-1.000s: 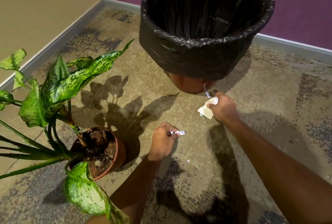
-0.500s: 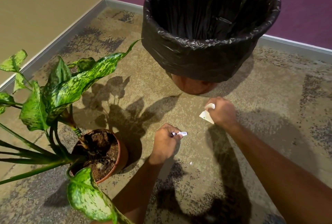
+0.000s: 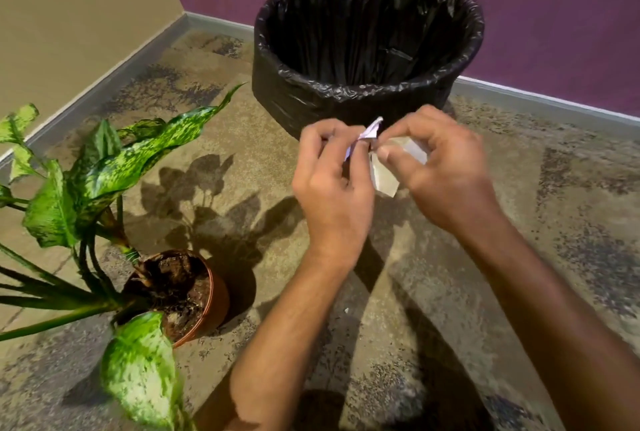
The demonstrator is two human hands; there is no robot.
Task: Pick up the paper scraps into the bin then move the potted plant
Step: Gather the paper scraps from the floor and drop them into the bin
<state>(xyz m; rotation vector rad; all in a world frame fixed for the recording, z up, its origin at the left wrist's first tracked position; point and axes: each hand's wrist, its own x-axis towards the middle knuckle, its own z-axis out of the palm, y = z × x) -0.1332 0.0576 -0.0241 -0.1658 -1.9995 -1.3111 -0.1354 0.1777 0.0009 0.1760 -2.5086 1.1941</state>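
Paper scraps are off the floor and bunched between both hands just in front of the bin — the left hand pinches a small purplish scrap, the right hand pinches a larger pale scrap. Step in hand looks like gathering for the drop; next both must clear the rim and the fingers let go. Counted: two held scraps, one white fleck on the carpet, one bin, one potted plant at left — untouched.

The small white scrap is pinched in the left hand. The larger pale scrap is held in the right hand, just before the bin, black-lined, upright and open. The potted plant stands upright on the carpet, left of the bin.
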